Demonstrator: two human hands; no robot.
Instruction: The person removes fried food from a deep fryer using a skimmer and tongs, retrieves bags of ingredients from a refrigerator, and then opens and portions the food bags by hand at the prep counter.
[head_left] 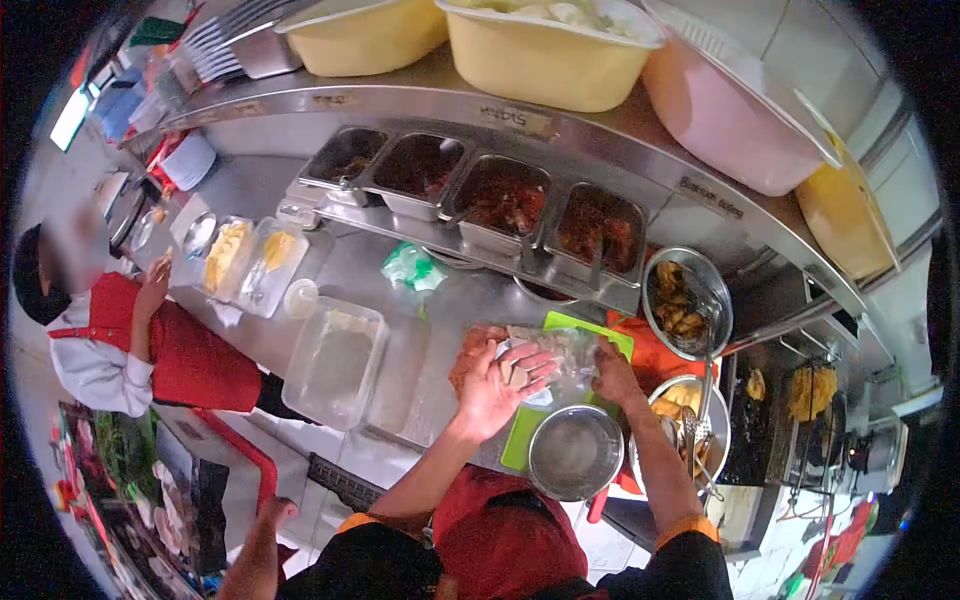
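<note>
My left hand is turned palm up, with a few pale, flat, rounded pieces lying on the palm and fingers. Just right of it, my right hand has its fingers curled at the edge of a clear plastic bag with pale contents. Under the bag is a bright green cutting board. Reddish-brown food lies behind my left hand, partly covered by it. Close to my body, a round metal bowl sits over the board's near edge.
Metal pans of dark red food line the back, below a shelf of plastic tubs. A plastic container stands left. Bowls of fried food and a fryer are right. A co-worker in a red apron stands left.
</note>
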